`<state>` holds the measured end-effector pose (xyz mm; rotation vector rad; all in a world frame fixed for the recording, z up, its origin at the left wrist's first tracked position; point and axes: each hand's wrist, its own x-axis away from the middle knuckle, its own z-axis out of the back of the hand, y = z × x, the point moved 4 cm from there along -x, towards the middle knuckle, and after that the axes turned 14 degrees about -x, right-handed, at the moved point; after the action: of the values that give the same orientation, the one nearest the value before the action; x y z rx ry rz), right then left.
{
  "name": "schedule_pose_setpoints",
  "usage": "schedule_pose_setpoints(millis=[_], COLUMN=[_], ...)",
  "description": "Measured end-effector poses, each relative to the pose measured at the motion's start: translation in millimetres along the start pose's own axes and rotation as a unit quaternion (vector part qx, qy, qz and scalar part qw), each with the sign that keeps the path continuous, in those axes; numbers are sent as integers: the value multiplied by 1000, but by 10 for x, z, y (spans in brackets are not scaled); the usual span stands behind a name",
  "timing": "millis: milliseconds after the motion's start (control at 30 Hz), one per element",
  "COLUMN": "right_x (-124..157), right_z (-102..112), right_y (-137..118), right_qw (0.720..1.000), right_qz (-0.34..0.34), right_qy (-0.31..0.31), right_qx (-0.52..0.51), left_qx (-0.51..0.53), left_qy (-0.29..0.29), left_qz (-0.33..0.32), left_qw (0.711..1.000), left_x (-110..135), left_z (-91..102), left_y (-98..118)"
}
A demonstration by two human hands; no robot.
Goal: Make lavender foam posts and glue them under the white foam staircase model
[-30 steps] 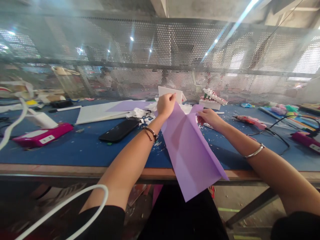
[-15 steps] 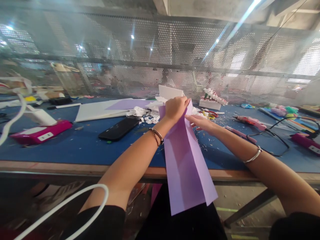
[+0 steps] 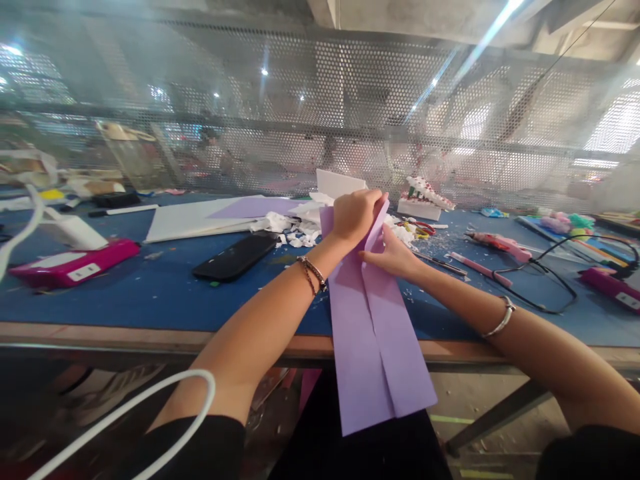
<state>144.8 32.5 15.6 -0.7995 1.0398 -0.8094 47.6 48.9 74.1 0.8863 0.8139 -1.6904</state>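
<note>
A long sheet of purple paper (image 3: pixel 357 347), folded lengthwise, hangs from the table top down over its front edge. My left hand (image 3: pixel 356 217) is closed on the upper end of the paper, its fingertips partly hidden behind the knuckles. Lower on the right flap, my right hand (image 3: pixel 393 255) pinches the paper, thumb on the front and fingers behind. The two long edges lie close together down the middle, with a narrow gap. Just behind my left hand stands a white board piece (image 3: pixel 340 180) among white scraps (image 3: pixel 300 228).
A black phone (image 3: pixel 237 257), white boards (image 3: pixel 195 223) and a magenta power strip (image 3: pixel 77 263) lie to the left. Rightward are a pink pen-like stick (image 3: pixel 480 270), a pink glue gun (image 3: pixel 503 245) with a black cable, and a white block with red-dotted pieces (image 3: pixel 420 208). A perforated metal screen (image 3: pixel 290 100) stands behind.
My right hand has moved slightly down and left and now grips the right flap, which has swung inward. The paper's open trough has flattened. My left hand keeps its hold.
</note>
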Motion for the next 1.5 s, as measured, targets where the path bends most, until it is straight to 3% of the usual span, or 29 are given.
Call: schedule_pose_setpoints(millis=[67, 233, 367, 433, 533, 600, 633, 733, 767, 800, 833, 900, 967, 1133, 1333, 1500], right_x=[-14, -77, -152, -196, -246, -268, -277, -300, -307, -312, -316, -308, -288, -233, -266, -304], right_z=[10, 159, 334, 442, 602, 677, 706, 777, 798, 817, 830, 835, 793, 598, 644, 700], right_y=[43, 142, 154, 158, 180, 201, 209, 221, 229, 242, 258, 293, 289, 137, 189, 221], right_qw=[1000, 988, 983, 979, 969, 965, 964, 957, 952, 945, 938, 922, 920, 975, 975, 970], right_qz=[-5, -91, -79, -58, -34, -22, -13, 32, 43, 45, 38, -2, -36, -12, -37, -42], right_qy=[18, 71, 116, 149, 202, 220, 225, 244, 255, 267, 280, 303, 287, 137, 181, 196], right_qx=[-20, -103, -119, -129, -137, -139, -140, -153, -165, -182, -201, -240, -263, -175, -128, -140], left_qx=[1, 10, 72, 109, 165, 252, 323, 553, 597, 624, 639, 636, 609, 543, 436, 418], left_qy=[13, 33, 31, 52, 89, 51, -1, -235, -279, -296, -292, -258, -220, -140, -92, -83], left_qz=[-2, 7, 31, 65, 175, 251, 276, 263, 250, 240, 235, 236, 237, 221, 179, 163], left_qw=[1000, 999, 996, 991, 967, 933, 905, 755, 710, 682, 672, 688, 724, 798, 877, 890], left_x=[-4, -33, -82, -114, -145, -145, -137, -61, -28, -6, 6, 8, -2, -13, -41, -81], left_z=[14, 21, 76, 122, 98, -50, -165, -484, -522, -529, -516, -465, -420, -415, -343, -272], left_y=[4, -53, -123, -183, -338, -428, -443, -291, -225, -173, -134, -84, -54, -56, -135, -188])
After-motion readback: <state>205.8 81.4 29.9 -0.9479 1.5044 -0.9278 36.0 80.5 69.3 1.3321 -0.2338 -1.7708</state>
